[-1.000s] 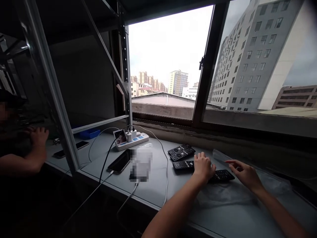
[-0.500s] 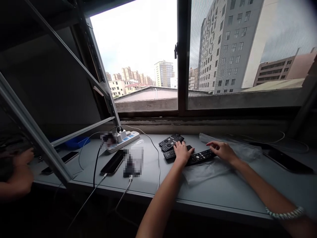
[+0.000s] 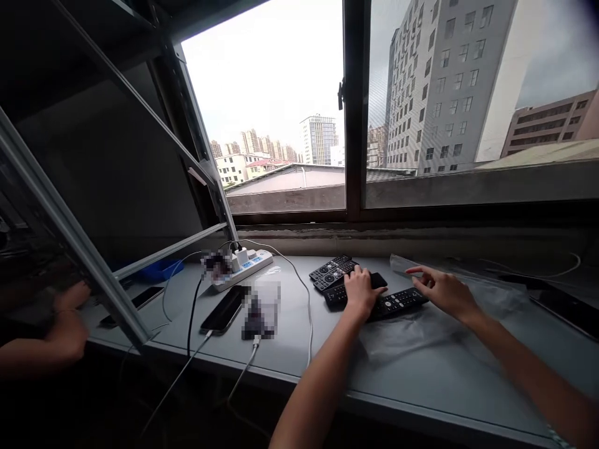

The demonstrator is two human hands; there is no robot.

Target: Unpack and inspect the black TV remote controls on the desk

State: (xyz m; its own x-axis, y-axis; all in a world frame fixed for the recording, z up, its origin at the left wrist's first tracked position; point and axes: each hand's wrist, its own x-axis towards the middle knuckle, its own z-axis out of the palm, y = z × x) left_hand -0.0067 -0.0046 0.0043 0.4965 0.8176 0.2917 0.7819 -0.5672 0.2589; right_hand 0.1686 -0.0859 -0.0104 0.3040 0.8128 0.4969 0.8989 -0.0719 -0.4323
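Observation:
My left hand [image 3: 359, 292] is closed over a black remote control [image 3: 336, 298], its thumb stretched out to the right. The hand hides part of that remote. Beside it, another black remote [image 3: 400, 302] with pale buttons lies slanted on the table, partly over a clear plastic bag [image 3: 390, 337]. My right hand [image 3: 444, 292] hovers by the right end of this slanted remote, index finger extended and thumb apart, holding nothing. Behind my left hand, two more remotes [image 3: 330, 268] lie side by side, buttons up.
Left of the remotes are a white cable [image 3: 307, 312], a phone [image 3: 225, 308] on a charging lead and a power strip [image 3: 248, 267]. A metal rack post [image 3: 88, 249] stands left, with another person's arm [image 3: 60, 324] beyond it. A dark tablet-like device [image 3: 568, 312] lies right.
The view has shifted slightly, so the scene sits further right. My right hand has its index finger straighter, above the remote's end. My left hand stays over the remotes.

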